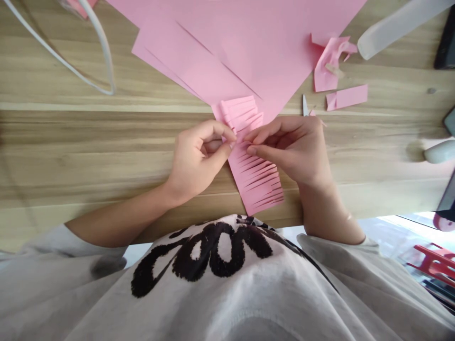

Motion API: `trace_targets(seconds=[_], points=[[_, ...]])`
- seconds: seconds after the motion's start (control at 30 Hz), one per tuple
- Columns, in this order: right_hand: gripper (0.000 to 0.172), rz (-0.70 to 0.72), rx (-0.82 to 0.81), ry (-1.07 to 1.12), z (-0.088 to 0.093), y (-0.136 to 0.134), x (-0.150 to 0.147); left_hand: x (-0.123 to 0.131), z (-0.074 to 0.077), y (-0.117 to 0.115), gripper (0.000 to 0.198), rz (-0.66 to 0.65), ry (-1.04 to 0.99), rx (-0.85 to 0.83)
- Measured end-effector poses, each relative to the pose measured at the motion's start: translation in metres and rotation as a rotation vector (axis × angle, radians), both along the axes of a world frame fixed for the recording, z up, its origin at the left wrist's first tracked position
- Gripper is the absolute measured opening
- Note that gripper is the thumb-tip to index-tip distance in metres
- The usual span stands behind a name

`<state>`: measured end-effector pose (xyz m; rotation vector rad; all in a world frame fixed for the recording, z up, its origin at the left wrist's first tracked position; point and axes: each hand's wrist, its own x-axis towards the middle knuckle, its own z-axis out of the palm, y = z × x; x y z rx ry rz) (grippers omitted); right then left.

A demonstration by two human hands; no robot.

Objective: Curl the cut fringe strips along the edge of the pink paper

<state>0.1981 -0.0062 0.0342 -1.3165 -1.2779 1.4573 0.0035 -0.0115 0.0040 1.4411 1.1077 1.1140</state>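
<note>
A pink paper strip [259, 182] cut into many fringe slits lies on the wooden table [88, 142], reaching from the table's near edge up toward the big sheet. My left hand [199, 158] pinches the strip's left edge near its middle with thumb and forefinger. My right hand [291, 147] pinches the same spot from the right, fingers pressed together on a fringe piece. Both hands meet over the strip. The strip's upper end [241, 111] curls up behind my fingers.
A large pink paper sheet [249, 42] with long cuts covers the far middle. Pink scraps [332, 64] and a small pink rectangle [350, 96] lie at right. A scissors tip [304, 105] shows behind my right hand. White cable [103, 57] loops at far left.
</note>
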Motion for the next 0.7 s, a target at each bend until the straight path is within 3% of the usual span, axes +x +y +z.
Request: trace_targets(seconds=[0.5, 0.7], points=[[0.014, 0.033, 0.063, -0.064, 0.0034, -0.0011, 0.0016, 0.002, 0.002, -0.0008, 0.016, 0.016, -0.01, -0.03], [0.015, -0.106, 0.089, -0.108, -0.0009, -0.0023, 0.0018, 0.0028, 0.0007, -0.001, 0.014, 0.033, -0.026, -0.025]])
